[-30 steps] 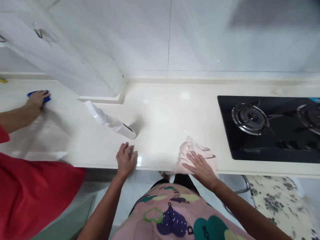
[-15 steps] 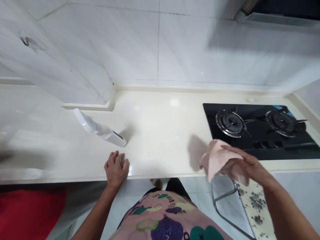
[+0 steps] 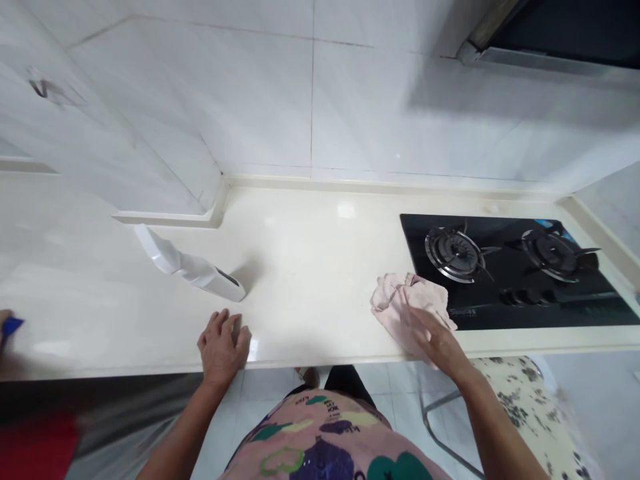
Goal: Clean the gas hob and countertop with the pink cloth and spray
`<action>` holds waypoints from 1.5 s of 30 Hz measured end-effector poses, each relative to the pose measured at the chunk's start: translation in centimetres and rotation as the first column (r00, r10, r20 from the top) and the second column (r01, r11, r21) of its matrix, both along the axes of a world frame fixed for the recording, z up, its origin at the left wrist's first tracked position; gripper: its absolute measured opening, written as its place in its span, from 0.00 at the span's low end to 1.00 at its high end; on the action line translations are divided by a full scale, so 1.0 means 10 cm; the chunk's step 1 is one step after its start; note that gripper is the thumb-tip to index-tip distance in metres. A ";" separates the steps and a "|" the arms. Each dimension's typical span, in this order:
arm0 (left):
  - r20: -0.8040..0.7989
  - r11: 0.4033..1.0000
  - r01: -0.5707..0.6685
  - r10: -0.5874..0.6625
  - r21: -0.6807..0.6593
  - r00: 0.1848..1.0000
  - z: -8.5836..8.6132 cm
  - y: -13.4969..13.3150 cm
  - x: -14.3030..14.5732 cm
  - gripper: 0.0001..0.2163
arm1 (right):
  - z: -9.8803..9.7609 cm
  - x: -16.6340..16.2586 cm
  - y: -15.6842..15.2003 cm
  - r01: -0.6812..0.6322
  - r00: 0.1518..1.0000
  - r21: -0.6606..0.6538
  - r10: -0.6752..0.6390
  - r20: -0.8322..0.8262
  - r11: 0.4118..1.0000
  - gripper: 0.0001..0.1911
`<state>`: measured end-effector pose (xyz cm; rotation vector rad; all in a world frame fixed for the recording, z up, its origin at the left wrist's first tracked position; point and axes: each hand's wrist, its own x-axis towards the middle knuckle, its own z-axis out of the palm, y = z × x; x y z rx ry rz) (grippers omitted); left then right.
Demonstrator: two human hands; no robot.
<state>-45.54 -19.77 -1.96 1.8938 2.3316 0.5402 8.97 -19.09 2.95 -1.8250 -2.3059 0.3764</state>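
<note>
From the head camera, looking down, a pink cloth (image 3: 406,301) lies on the cream counter (image 3: 320,267). It is near the front edge and all bunched up. Its long way runs from side to side, about 9 o'clock to 3 o'clock, along the counter's edge. It has no clear tip, so it points no way of its own. Its far right corner just touches the black gas stove (image 3: 520,293), which sits at 3 o'clock from it.

The right hand (image 3: 434,339) rests on top of the cloth, on the near part at about 5 o'clock from the cloth's middle. The hand is flat and not a fist. Its fingers lie on the cloth and point to about 10 o'clock. The hand is a bit blurry, so I cannot tell if the fingers pinch the cloth.

The left hand (image 3: 223,341) is well apart from the cloth, at 9 o'clock from it. It lies flat on the counter's front edge and holds nothing. Its fingers are loose and point to 12 o'clock.

A long white bottle-like thing (image 3: 190,268) lies on its side at about 11 o'clock from the left hand, near it but not touching.

At the far left edge a small blue thing (image 3: 10,327) shows beside a bit of another person's hand. A chair with a flowery seat (image 3: 515,393) stands under the right arm.
</note>
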 end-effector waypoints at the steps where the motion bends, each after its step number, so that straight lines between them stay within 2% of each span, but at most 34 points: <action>1: -0.002 1.000 -0.001 0.001 -0.012 1.000 0.01 0.01 -0.01 0.18 | -0.08 0.02 0.03 0.051 0.998 0.037 -0.052 0.031 0.998 0.29; 4: -0.019 0.999 0.011 -0.011 -0.039 1.000 0.02 0.05 0.00 0.20 | -0.30 -0.05 0.14 0.188 0.953 0.090 -0.203 0.223 0.978 0.31; 7: -0.045 0.999 0.018 -0.019 -0.032 0.999 0.03 0.08 0.05 0.22 | -0.51 -0.29 0.20 0.240 0.902 0.078 -0.252 0.350 0.968 0.36; 11: -0.055 1.000 0.013 -0.014 -0.022 0.998 0.02 0.08 0.14 0.23 | -0.67 -0.50 0.20 0.294 0.882 0.104 -0.312 0.353 0.950 0.41; 16: -0.072 0.999 0.008 -0.010 -0.032 0.997 -0.01 0.08 0.14 0.23 | -0.68 -0.56 0.43 0.335 0.877 0.184 -0.377 0.297 0.924 0.40; 21: -0.061 1.000 -0.009 0.008 -0.022 0.998 -0.05 0.05 0.12 0.23 | -0.66 -0.56 1.01 0.361 0.887 0.137 -0.385 0.254 0.922 0.40; 27: -0.079 0.999 -0.017 0.015 -0.030 0.997 -0.05 0.04 0.09 0.22 | -0.56 -0.51 2.05 0.361 0.912 0.034 -0.360 0.197 0.932 0.40; 30: -0.090 0.999 -0.021 0.017 -0.037 0.996 -0.05 0.04 0.08 0.21 | -0.43 -0.67 2.60 0.398 0.904 -0.012 -0.390 0.177 0.917 0.42; 33: -0.100 0.999 -0.026 0.023 -0.032 0.995 -0.03 0.03 0.09 0.21 | -0.32 -1.06 2.89 0.351 0.927 -0.091 -0.331 0.177 0.932 0.43; 35: -0.105 0.999 -0.029 0.026 -0.026 0.994 -0.01 0.02 0.10 0.21 | -0.28 -1.41 2.81 0.229 0.964 -0.116 -0.208 0.168 0.966 0.43; 36: -0.108 0.999 -0.030 0.027 -0.024 0.994 -0.01 0.03 0.11 0.21 | -0.27 -1.59 2.68 0.147 0.979 -0.117 -0.128 0.157 0.982 0.43; 38: -0.119 0.999 -0.026 0.024 -0.022 0.993 0.00 0.03 0.11 0.21 | -0.27 -1.90 2.24 -0.064 0.990 -0.112 0.077 0.115 0.992 0.45; 40: -0.134 1.000 -0.025 0.022 -0.018 0.991 0.00 0.04 0.11 0.22 | -0.30 -2.04 1.66 -0.272 0.960 -0.100 0.277 0.045 0.957 0.47; 42: -0.151 1.000 -0.026 0.024 -0.015 0.988 -0.01 0.05 0.11 0.22 | -0.35 -1.97 1.07 -0.450 0.893 -0.032 0.449 -0.027 0.893 0.43; 45: -0.180 1.000 -0.023 0.020 -0.015 0.984 -0.03 0.05 0.11 0.22 | -0.46 -1.45 0.47 -0.551 0.832 0.042 0.553 -0.041 0.833 0.38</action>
